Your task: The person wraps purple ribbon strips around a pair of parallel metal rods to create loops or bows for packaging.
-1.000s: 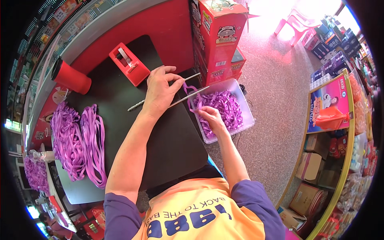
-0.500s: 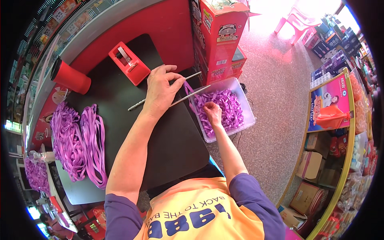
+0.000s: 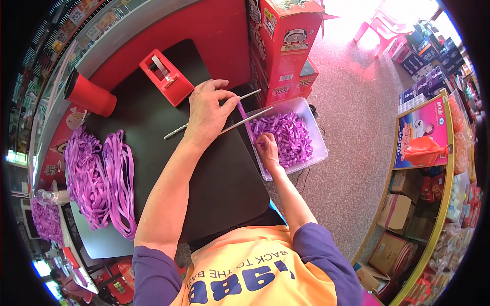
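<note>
Right hand (image 3: 268, 149) has dropped deeper into the bin (image 3: 317, 133) since a moment ago, fingers curled into the purple strips (image 3: 291, 135); left hand (image 3: 206, 112) stays on the black tabletop (image 3: 153, 132), fingers pinching a purple strip (image 3: 244, 113) between two metal rods (image 3: 240, 122); red tape dispenser (image 3: 167, 76) just behind, ribbon bundles (image 3: 99, 176) far left, pink speckled floor (image 3: 357, 117) beyond.

The left hand (image 3: 206, 115) sits just above the middle of the frame, palm down, knuckles up, fingers curled forward and pinched together at their tips. Its bare forearm runs down and to the left toward the lower centre, ending in a purple sleeve. The right hand (image 3: 268, 149) lies right of centre, lower than the left, fingers bent downward and closed. Its forearm slants down to the right shoulder.
</note>
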The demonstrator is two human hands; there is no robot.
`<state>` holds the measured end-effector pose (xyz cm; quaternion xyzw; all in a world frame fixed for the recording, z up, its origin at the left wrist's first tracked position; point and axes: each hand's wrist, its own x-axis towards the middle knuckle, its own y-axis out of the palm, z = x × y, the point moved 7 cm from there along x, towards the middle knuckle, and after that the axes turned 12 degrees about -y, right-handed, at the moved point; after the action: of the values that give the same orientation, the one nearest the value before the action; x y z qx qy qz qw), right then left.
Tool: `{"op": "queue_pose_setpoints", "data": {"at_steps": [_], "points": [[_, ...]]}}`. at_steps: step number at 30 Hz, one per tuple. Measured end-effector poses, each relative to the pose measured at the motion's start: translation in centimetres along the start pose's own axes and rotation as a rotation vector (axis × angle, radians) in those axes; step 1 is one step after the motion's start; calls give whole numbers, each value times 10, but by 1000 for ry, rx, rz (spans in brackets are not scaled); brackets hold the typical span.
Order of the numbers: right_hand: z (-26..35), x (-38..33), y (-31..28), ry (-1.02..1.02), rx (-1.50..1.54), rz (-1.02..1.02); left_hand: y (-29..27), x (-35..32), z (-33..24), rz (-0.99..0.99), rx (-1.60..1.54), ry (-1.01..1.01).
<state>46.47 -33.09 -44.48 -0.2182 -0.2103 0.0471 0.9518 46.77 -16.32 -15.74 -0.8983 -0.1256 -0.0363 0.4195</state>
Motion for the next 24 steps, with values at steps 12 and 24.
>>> {"op": "queue_pose_setpoints", "data": {"at_steps": [12, 24], "points": [[20, -41, -14, -285, -155, 167, 3, 1, 2, -64, -34, 28], [77, -124, -127, -135, 211, 238, 6, 3, 4, 21, 73, -9]]}}
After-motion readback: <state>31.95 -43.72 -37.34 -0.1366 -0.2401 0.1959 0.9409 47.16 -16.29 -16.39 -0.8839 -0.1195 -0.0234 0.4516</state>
